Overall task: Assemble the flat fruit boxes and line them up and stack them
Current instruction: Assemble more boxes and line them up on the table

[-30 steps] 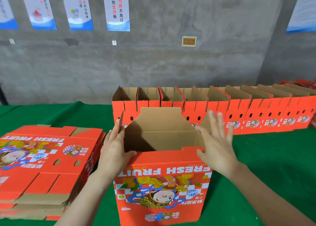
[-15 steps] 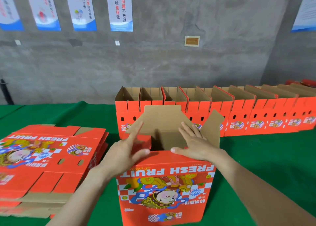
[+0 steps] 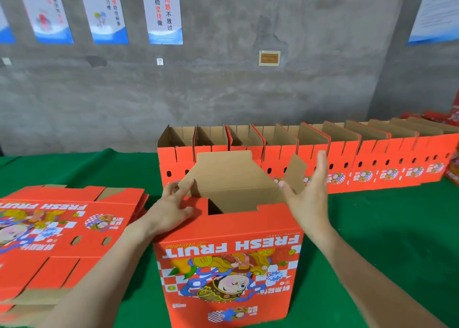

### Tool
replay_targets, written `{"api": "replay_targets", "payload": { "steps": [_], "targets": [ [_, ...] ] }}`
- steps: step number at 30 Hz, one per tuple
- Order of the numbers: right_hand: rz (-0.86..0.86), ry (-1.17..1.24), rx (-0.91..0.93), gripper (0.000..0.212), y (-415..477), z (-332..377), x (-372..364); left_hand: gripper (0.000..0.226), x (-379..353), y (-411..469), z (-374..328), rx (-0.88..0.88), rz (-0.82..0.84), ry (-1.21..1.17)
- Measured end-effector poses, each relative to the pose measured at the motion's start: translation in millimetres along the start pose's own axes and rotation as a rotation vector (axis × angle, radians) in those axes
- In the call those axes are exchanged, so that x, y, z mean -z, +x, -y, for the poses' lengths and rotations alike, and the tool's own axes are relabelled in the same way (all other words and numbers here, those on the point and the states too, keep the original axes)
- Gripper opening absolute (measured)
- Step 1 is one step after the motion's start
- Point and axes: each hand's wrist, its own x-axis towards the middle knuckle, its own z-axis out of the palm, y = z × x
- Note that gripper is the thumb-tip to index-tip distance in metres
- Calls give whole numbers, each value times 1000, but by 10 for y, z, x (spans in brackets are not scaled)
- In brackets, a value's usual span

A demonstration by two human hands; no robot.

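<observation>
Since the previous frame the right hand [image 3: 309, 196] has lifted off the rear flap [image 3: 231, 176] and moved to the right side of the box [image 3: 228, 260]. Its palm is released, fingers straight, grasping nothing. The box stands near centre on the green table cover [image 3: 385, 228]. The left hand [image 3: 171, 208] presses the left flap [image 3: 200, 203] with extended fingers and does not grip it. The flat boxes [image 3: 62, 226] lie stacked to the left. A row of assembled boxes [image 3: 347, 158] stands behind.

Green table cloth [image 3: 387, 228], grey concrete wall [image 3: 223, 91], posters [image 3: 162, 12], small plaque [image 3: 269, 58]
</observation>
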Motion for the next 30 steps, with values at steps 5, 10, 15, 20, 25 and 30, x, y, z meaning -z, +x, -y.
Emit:
{"api": "replay_targets", "payload": {
  "steps": [5,10,15,20,25,30],
  "targets": [
    [353,193,-102,46,25,-71,164,81,-31,22,-28,-40,-13,36],
    [698,-107,154,33,-133,-86,139,76,-68,32,-25,-85,-33,139],
    [620,-111,89,16,-94,-76,133,84,-65,-18,-56,-177,-180,154],
    [492,-61,72,19,-144,-55,140,37,-47,-102,-75,-276,-360,-37],
    [475,-43,85,20,-192,-33,185,28,-45,-113,-106,-146,-347,-107],
    [524,-85,141,17,-191,1,204,40,-43,-77,-134,-25,-113,-31]
  ]
}}
